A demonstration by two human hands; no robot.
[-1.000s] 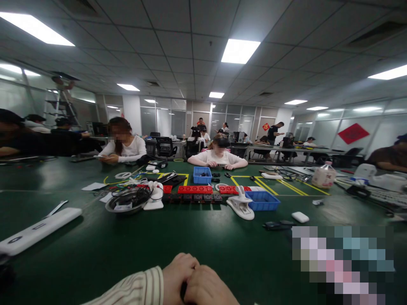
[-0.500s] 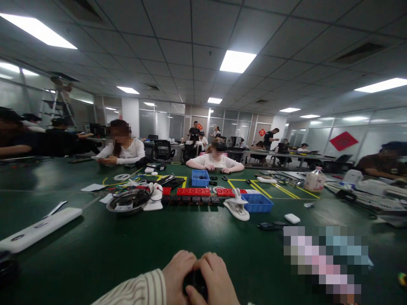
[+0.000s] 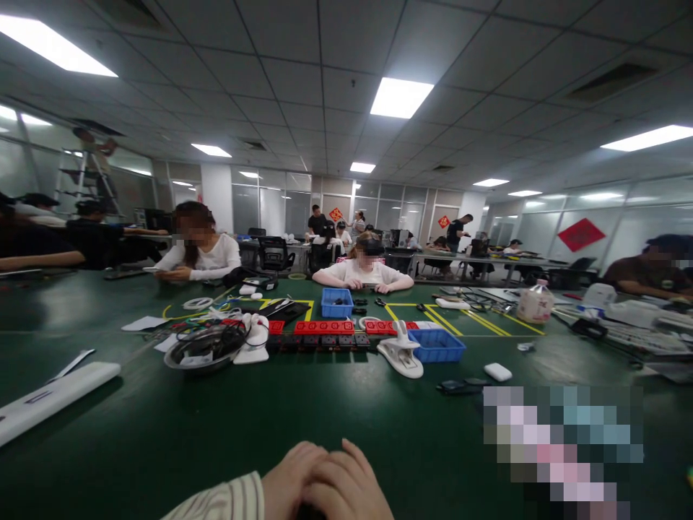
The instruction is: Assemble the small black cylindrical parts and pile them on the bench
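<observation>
At the bottom edge, my left hand (image 3: 289, 478), in a striped cuff, has its fingers curled inward. My right hand (image 3: 346, 480) lies against it with bent fingers and one fingertip lifted. Both are closed around a small black rounded object (image 3: 310, 512), of which only a dark sliver shows low between the palms. Its kind cannot be made out. Green tabletop (image 3: 227, 419) surrounds the hands.
Across the table run red power strips (image 3: 323, 328), a white clip stand (image 3: 401, 354), blue bins (image 3: 437, 344) and a metal bowl of cables (image 3: 189, 357). A long white bar (image 3: 59, 401) lies left. A white case (image 3: 497, 372) sits right. Several people sit around.
My hands have dropped slightly and moved left in view, and the right fingers now cover most of the black object. The view has shifted a little.
</observation>
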